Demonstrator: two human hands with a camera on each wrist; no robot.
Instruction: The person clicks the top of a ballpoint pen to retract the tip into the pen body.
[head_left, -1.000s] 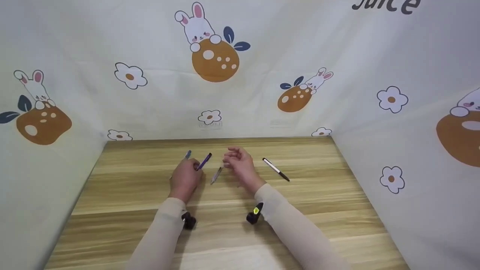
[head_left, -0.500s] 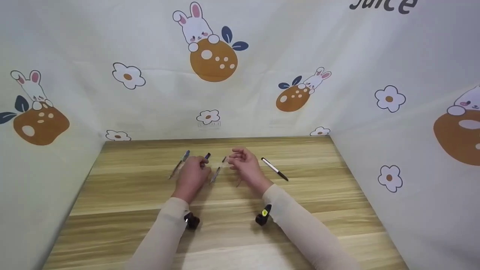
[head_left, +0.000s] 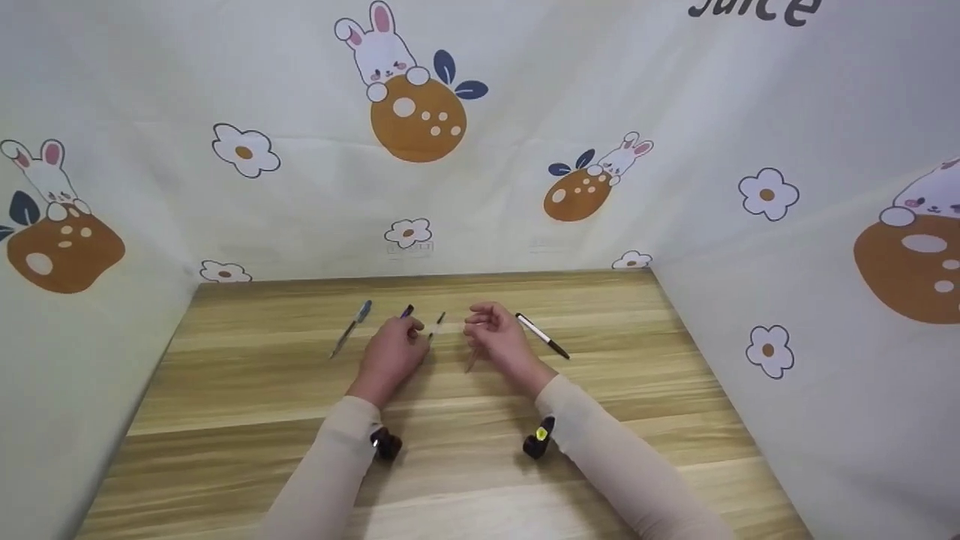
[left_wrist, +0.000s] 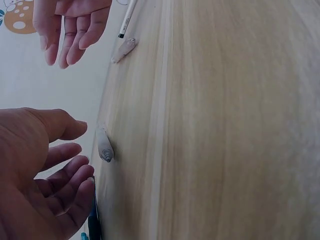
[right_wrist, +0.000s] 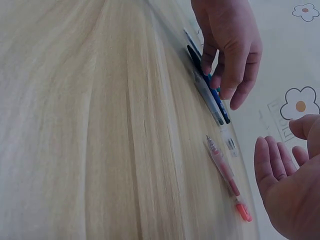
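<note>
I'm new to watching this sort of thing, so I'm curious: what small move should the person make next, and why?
Probably lower the bare, open right hand and pinch the slender, translucent pen with a pinkish-red end: it lies loose on the pale wood-grain table near that hand, which holds nothing.

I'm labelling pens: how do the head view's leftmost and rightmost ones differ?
Colour: the leftmost pen is greyish with a blue far end; the rightmost pen is white with dark ends.
Slant: the leftmost pen's far end leans right, the rightmost pen's left.
Both lie on the table.
</note>
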